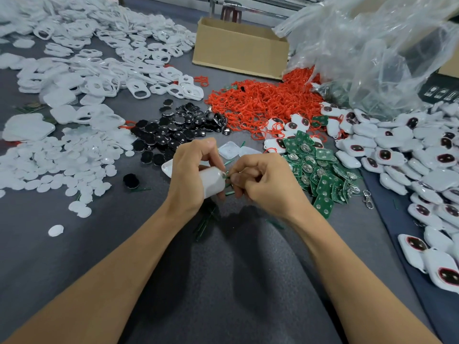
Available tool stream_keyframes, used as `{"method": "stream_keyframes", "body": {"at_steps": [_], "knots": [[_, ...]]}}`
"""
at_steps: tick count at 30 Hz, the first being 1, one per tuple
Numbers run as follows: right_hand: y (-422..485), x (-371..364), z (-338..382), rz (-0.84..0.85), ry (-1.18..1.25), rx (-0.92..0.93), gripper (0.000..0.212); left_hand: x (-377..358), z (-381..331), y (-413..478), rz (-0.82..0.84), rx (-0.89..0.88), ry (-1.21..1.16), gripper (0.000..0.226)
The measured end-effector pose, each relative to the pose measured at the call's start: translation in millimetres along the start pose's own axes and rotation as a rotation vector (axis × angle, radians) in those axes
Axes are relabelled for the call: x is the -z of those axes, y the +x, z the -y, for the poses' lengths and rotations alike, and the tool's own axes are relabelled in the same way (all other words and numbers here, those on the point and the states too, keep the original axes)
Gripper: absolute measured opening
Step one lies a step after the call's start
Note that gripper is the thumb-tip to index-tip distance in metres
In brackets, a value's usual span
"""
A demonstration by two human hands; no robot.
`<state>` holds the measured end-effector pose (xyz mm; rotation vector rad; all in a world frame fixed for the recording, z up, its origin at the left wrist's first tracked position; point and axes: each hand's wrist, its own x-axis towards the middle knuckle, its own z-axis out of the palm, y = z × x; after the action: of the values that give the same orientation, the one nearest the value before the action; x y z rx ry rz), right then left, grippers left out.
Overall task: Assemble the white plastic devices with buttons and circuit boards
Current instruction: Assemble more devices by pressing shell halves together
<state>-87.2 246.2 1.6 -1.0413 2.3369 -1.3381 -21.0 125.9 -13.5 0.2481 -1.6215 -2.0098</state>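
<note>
While the left grip (191, 170) curls round a white plastic shell (211, 182) and holds it just above the grey tabletop (74, 256), the right grip (263, 181) pinches a small greenish piece (227, 175) at the end of the shell that faces it; it is too small to name for sure, though a circuit board or its tab seems likely. The shell is turned end-on toward the right grip, seemingly so the part can be pressed in from the side while the left steadies the body against the push.

Stock lies fanned within arm's reach, likely sorted by kind so each part can be picked without searching: green circuit boards (318, 170) just right of the hands, black buttons (173, 131) just beyond the left grip, red rings (260, 103) further back, white discs (62, 165) to the left and white frames (104, 78) with cut-outs behind those. Finished-looking devices (397, 152), white with dark red-rimmed buttons, are heaped at the far right, apart from the loose parts. A cardboard box (238, 48) stands at the back. Thin green slivers (206, 225) lie on the tabletop under the wrists, probably snapped-off board scrap. I judge this unit mid-assembly: board going in, casing not yet closed
</note>
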Motion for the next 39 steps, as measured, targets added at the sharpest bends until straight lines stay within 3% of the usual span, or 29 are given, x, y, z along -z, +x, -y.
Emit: {"method": "stream_keyframes", "body": {"at_steps": [4,10,15,17,20,24,26,29,34,39], "knots": [[2,-2,2,-0.069,-0.155,0.016,0.019,-2,2,5,-0.091,-0.091,0.134,0.046],[-3,6,10,0.174,0.086,-0.109,0.022,-2,0,6,-0.003,-0.052,0.172,0.045],[-3,4,12,0.119,0.137,-0.155,0.022,1,1,8,-0.164,-0.159,0.380,0.069],[-1,6,9,0.057,0.088,-0.174,0.026,2,2,10,-0.158,-0.127,0.401,0.063],[2,14,3,-0.055,0.057,-0.183,0.027,2,5,11,-0.016,-0.048,0.388,0.023],[2,18,1,-0.098,0.031,-0.153,0.026,-1,12,6,0.213,-0.124,0.709,0.048],[1,17,1,-0.099,0.017,-0.141,0.025,1,13,6,0.186,-0.231,0.861,0.040],[1,16,2,-0.097,-0.025,-0.123,0.028,3,12,5,0.167,-0.286,0.861,0.028],[1,14,2,-0.103,-0.202,-0.113,0.020,2,13,2,0.133,-0.348,0.969,0.023],[-6,12,9,-0.145,-0.436,0.043,0.016,2,15,0,0.178,-0.392,1.121,0.021]]}}
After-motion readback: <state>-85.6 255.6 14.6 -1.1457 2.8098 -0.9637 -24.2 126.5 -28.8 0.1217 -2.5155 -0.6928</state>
